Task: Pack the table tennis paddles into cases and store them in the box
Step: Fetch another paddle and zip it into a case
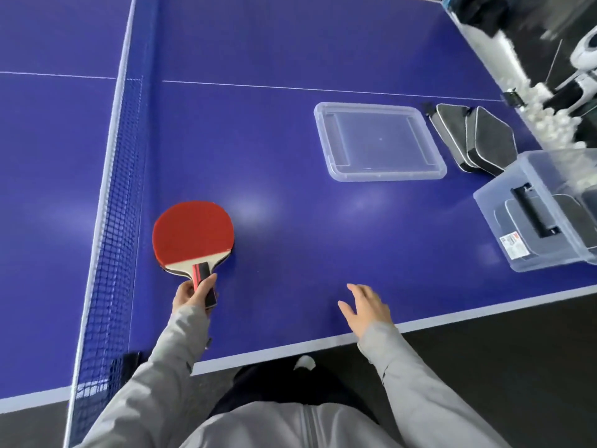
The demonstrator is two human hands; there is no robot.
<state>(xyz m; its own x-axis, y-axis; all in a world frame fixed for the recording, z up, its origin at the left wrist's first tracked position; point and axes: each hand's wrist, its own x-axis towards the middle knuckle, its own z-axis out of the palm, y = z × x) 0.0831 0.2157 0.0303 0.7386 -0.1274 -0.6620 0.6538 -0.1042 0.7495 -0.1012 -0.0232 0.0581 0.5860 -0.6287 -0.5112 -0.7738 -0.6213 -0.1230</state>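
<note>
Left hand (pixel 193 294) grips red paddle (pixel 193 236) low on handle, lower left beside net (pixel 119 189); right hand (pixel 366 307) open over desk (pixel 274 140); lifted carelessly, another paddle underneath may slide off.

Paddle (pixel 193 232) is showing red rubber (handle striped red and black); counter (pixel 258 150) is reading blue with white lines; cases (pixel 475 140) are appearing black, white-edged.

A red-faced paddle (pixel 193 236) lies lower left, atop another. Black cases (pixel 475 139) lean stacked at upper right. The clear box (pixel 529 227) at the right edge holds cases.
</note>
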